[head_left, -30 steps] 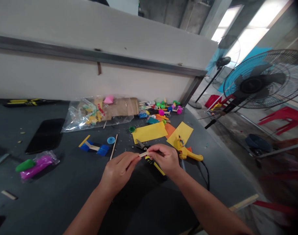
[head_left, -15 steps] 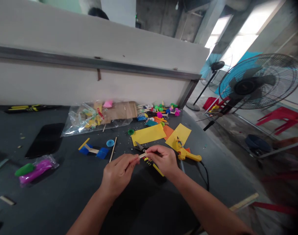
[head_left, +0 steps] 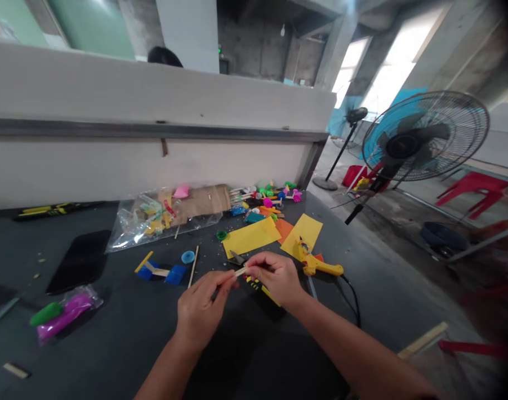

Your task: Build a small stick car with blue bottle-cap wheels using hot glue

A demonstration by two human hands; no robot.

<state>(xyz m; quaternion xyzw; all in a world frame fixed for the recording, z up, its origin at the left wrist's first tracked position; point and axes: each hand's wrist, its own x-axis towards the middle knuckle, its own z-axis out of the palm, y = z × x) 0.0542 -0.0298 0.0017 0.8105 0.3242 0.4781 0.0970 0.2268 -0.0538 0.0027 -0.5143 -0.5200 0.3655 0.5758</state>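
Head view: had a short, pale wooden stick [head_left: 240, 271] pinched at both ends, left end in the left hand [head_left: 202, 306], right end in the right hand [head_left: 279, 279], with each grip closed down at the fingertips. Ran crosswise between them, tilted slightly up toward the right, so touching both equally. Held over the dark gray desk [head_left: 124, 333], right by a black-and-yellow, pointed metal tool [head_left: 254, 283].

Windows [head_left: 398, 50] glare white, upper right; the dim tabletop [head_left: 129, 328] looks soft.
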